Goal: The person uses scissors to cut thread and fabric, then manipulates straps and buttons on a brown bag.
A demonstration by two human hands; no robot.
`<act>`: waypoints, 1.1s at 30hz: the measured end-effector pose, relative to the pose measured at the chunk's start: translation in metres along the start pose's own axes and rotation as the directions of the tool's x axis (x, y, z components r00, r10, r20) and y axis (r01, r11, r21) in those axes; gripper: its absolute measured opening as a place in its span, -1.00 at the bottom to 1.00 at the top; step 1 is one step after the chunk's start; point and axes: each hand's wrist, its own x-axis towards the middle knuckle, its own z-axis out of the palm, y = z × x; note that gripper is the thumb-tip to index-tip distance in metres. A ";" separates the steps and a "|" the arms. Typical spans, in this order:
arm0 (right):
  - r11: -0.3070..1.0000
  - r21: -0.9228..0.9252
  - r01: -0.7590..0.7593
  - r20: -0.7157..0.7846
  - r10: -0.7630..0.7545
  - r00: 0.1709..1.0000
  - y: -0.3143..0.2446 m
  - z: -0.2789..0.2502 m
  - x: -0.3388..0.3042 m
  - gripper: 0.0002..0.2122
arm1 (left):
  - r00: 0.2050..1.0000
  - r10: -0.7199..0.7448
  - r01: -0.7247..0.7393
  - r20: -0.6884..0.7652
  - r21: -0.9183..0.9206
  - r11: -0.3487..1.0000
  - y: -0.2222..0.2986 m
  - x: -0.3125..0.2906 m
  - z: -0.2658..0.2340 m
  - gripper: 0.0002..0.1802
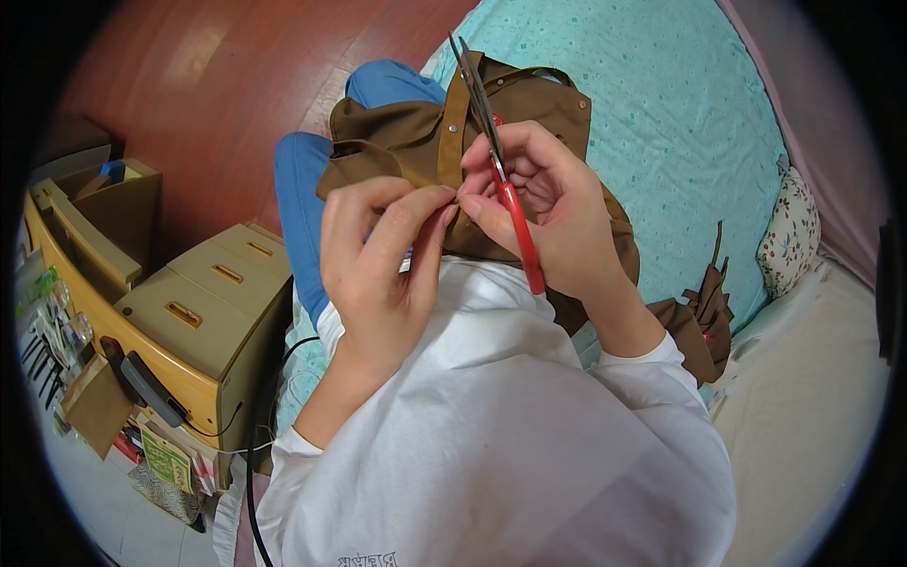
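Note:
A pair of scissors (517,223) with red handles rests in my right hand (557,213), its slightly parted blades pointing up and away from me. The thumb and fingertips of that hand meet those of my left hand (376,250), which is closed in a pinch. Whatever lies between the fingertips is too small to make out. Beneath both hands a brown fabric bag (397,128) with a snap-studded strap (453,132) spreads over my lap. My hands partly cover the bag.
I sit on a bed with a turquoise patterned sheet (680,123). A smaller brown fabric piece (694,326) lies at the right, near a floral pillow (794,231). Left stand beige drawers (203,283) with a wooden edge. A black cable (251,472) runs beside me.

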 end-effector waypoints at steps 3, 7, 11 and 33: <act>0.997 -0.072 0.014 -0.018 -0.015 1.000 0.000 0.001 -0.001 -0.69 | 0.989 0.146 -0.145 -0.020 0.038 0.989 -0.001 0.002 0.003 -0.75; 0.994 -0.104 0.026 -0.036 -0.030 0.999 -0.001 0.004 0.000 -0.70 | 0.993 0.118 -0.118 -0.005 0.021 0.993 0.000 0.003 0.003 -0.78; 0.997 -0.079 0.006 -0.038 -0.009 0.999 0.003 0.003 -0.001 -0.71 | 0.999 0.023 -0.022 0.031 -0.034 0.999 0.004 0.001 0.001 -0.80; 0.901 0.329 -0.284 0.043 0.286 0.957 0.002 -0.003 0.001 -0.74 | 0.505 -0.497 0.752 0.706 -0.642 -0.150 -0.009 -0.002 -0.001 -0.74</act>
